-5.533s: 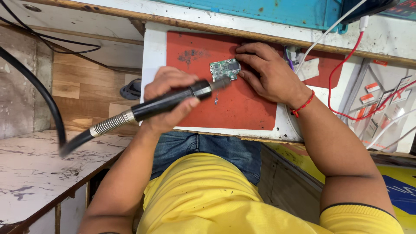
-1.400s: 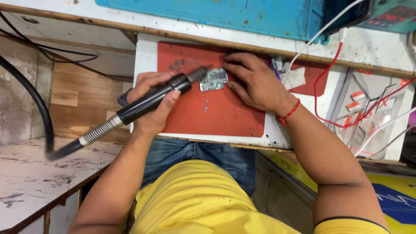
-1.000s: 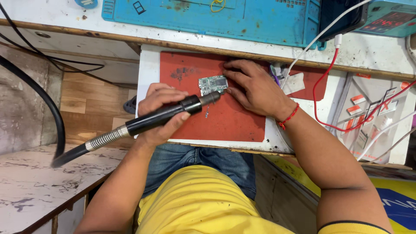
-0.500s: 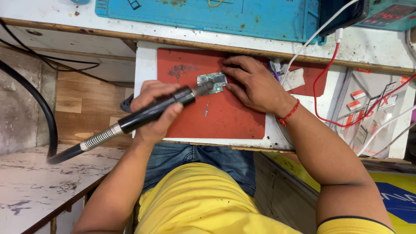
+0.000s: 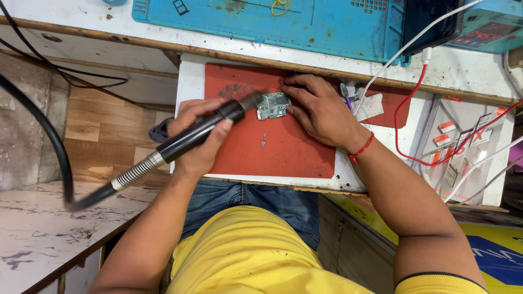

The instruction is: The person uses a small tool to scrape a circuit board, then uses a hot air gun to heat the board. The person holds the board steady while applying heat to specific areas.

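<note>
**Here, a hot-air wand over a small board**

Here the left hand [image 5: 199, 139] is wrapped tight round a black wand [image 5: 204, 128], its metal nozzle pointing at the left edge of a small green board [image 5: 272, 105]. A coiled metal sleeve and a thick black hose [image 5: 52, 147] trail from the wand's rear, down and off to the left. The right hand [image 5: 318, 111] lies flat, fingers spread narrowly, fingertips pressing the board's top and right edges; it grips nothing. A red thread circles that wrist.

The board lies near the top middle of a red mat [image 5: 278, 147], which rests on a white counter [image 5: 188, 81]. A small metal bit [image 5: 263, 140] lies on the mat just below the board.

To the right, a white panel [image 5: 463, 136] bears small red and white rectangular labels near its upper right. A white scrap [image 5: 370, 107] lies just beside the right hand. A red wire [image 5: 406, 117] loops across the panel, and a white cable [image 5: 403, 51] runs up toward a teal box [image 5: 487, 30] with a red lit display at the top right corner. A blue mat [image 5: 283, 24] spans the far edge.

The red mat's lower half is open; the counter's near edge meets the person's jeans. To the left the counter ends in a drop to a wooden shelf [image 5: 92, 125].
</note>
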